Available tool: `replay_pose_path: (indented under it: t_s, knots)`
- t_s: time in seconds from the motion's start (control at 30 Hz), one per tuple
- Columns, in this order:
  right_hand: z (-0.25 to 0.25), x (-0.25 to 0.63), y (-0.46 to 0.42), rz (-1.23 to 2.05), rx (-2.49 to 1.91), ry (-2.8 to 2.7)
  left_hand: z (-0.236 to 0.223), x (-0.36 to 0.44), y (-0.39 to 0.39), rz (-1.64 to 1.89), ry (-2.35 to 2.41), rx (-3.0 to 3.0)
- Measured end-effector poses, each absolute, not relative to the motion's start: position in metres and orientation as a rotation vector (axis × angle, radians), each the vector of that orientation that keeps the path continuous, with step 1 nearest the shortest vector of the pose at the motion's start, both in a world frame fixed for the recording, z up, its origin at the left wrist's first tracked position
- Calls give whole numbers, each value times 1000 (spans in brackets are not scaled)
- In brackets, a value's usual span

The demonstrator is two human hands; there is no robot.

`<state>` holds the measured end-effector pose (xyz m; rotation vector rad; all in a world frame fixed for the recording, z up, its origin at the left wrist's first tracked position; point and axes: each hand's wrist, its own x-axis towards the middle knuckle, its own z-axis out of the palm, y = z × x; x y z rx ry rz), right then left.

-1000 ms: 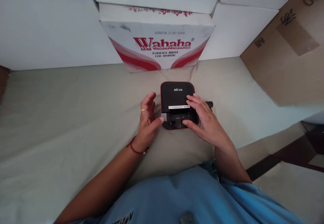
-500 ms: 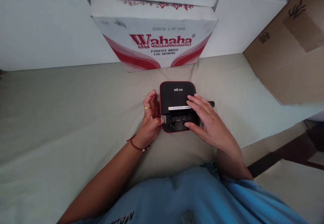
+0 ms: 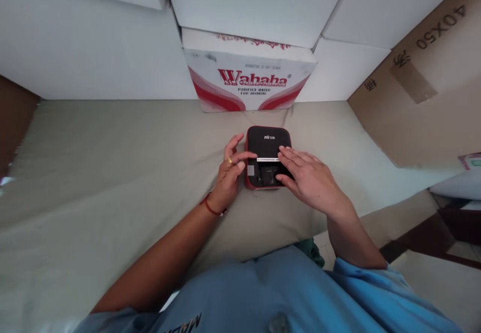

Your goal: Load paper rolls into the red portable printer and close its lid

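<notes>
A small black device [image 3: 263,143] with red sides and rounded corners lies on the cloth-covered surface. Across its top runs a white label strip [image 3: 266,159]; nearer me is a dark recess, and a grey patch [image 3: 251,170] marks its left side. My left hand [image 3: 230,172] is at the device's left, fingers apart, the index finger stretched to the strip's left end. The thumb points at the device's left edge. My right hand [image 3: 306,175] rests over the right side, fingers laid flat on the top and thumb by the recess. It hides the device's right edge.
Behind the device stands a white and red Wahaha water carton [image 3: 252,85], with white boxes [image 3: 259,2] above and beside it. A brown cardboard box [image 3: 421,87] stands at the right. The pale cloth [image 3: 124,187] stretches to the left.
My left thumb has come off the grey patch, and the left index finger now reaches onto the top by the strip. My right hand stays on the device. The camera view has shifted.
</notes>
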<state>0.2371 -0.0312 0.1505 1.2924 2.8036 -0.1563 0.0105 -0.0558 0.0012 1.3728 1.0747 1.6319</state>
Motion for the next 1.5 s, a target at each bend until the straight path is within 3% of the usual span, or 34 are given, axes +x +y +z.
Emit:
replay_pose_path:
  t_s: [0.17,0.4,0.8,0.93,1.07,1.2,1.5]
  knots:
    - [146,245,-28,-289,1330,2848,14,4,-53,1578,1192,1480]
    - [115,260,-48,-663,1250,3235,-3,9,-47,1581,825,1165]
    - [117,247,-75,-640,1138,3465,-6,15,-41,1510,717,994]
    - [133,243,-53,-724,1390,3330,-12,15,-42,1508,707,1019]
    - [152,223,-7,-451,1659,2915,-17,14,-41,1506,684,1041]
    - [154,188,29,-101,1454,2563,-19,13,-40,1500,682,1055]
    - [157,190,11,-179,1474,2679,-16,14,-40,1485,695,1036]
